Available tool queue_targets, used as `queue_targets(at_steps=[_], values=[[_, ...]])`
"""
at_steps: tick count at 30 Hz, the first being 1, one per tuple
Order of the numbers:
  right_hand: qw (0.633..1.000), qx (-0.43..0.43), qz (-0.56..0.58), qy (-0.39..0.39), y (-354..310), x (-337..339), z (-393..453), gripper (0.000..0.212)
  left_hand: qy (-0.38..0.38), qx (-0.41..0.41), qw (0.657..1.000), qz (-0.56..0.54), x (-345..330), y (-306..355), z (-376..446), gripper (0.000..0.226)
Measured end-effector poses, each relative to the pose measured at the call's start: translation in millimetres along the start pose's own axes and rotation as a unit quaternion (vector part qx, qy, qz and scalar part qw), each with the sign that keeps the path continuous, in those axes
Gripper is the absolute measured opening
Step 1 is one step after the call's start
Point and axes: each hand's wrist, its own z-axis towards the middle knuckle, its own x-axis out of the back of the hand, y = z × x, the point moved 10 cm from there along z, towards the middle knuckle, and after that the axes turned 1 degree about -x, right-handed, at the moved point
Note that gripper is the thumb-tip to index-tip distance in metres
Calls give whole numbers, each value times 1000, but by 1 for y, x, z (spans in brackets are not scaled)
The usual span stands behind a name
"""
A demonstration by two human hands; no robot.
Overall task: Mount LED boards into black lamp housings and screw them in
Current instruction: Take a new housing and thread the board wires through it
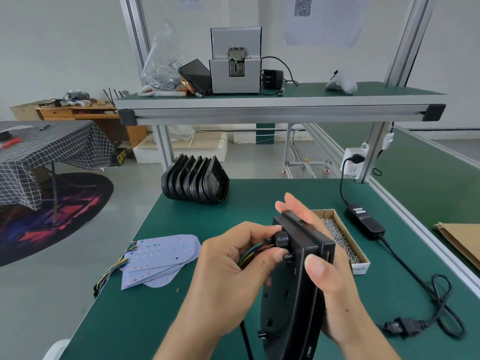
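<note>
I hold one black lamp housing (pixel 293 294) on edge above the green table, its back facing left. My right hand (pixel 327 271) grips it from the right, thumb on the near rim, fingers behind it. My left hand (pixel 233 258) pinches a bundle of coloured wires (pixel 253 253) where they come out at a round black fitting on the housing's back. A fanned pile of pale LED boards (pixel 161 258) with wire tails lies at the left edge. A row of black housings (pixel 194 181) stands at the back.
A cardboard box of screws (pixel 342 237) sits just right of my hands. A black power adapter (pixel 365 220) and its coiled cable (pixel 439 307) lie on the right. A screw feeder machine (pixel 235 61) stands on the upper shelf (pixel 280 110).
</note>
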Motion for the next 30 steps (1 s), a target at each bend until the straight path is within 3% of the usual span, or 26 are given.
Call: queue_targets(at_steps=[11, 15, 18, 22, 25, 30], values=[[994, 14, -100, 29, -5, 7, 2, 72, 27, 27, 998, -57, -3, -21, 0, 27], [984, -3, -175, 31, -5, 5, 5, 76, 57, 85, 991, -90, 6, -45, 6, 34], [976, -1, -214, 30, -7, 3, 5, 75, 49, 88, 991, -84, 12, -49, 8, 27], [978, -5, -207, 23, -8, 1, 5, 73, 40, 91, 993, -64, 19, -47, 8, 23], [980, 0, -199, 15, -11, -5, 5, 72, 50, 94, 988, -111, 22, -48, 8, 19], [982, -3, -189, 8, -12, -7, 7, 73, 57, 108, 983, -137, 21, -51, 7, 29]])
